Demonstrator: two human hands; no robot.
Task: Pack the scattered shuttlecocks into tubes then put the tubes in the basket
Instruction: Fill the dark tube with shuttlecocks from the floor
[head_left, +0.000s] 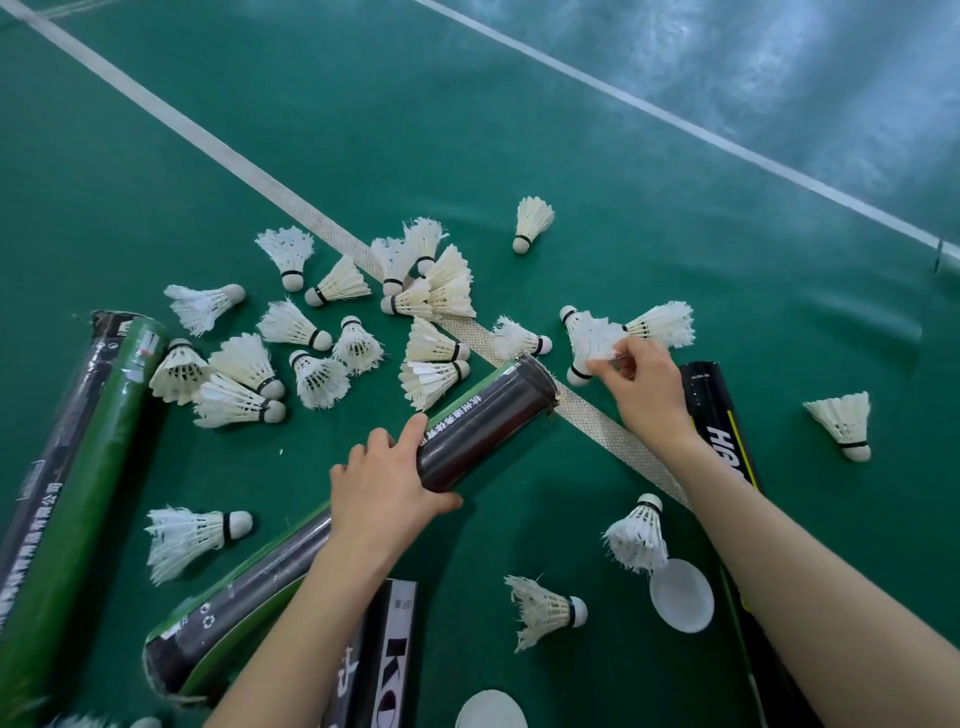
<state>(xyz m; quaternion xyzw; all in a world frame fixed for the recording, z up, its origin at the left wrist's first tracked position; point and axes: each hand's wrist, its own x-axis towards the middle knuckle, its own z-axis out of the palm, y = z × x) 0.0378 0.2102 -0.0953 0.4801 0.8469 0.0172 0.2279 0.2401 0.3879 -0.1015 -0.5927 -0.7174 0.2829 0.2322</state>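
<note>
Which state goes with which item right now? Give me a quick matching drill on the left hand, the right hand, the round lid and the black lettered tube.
Items
1. left hand
2. right hand
3. round lid
4. black lettered tube

States
A. white, lying flat on the green floor
B. pinches a shuttlecock by its feathers
C. grips the dark open-ended tube
D. partly hidden behind the right forearm

Pairs: 1-C, 2-B, 3-A, 4-D
</note>
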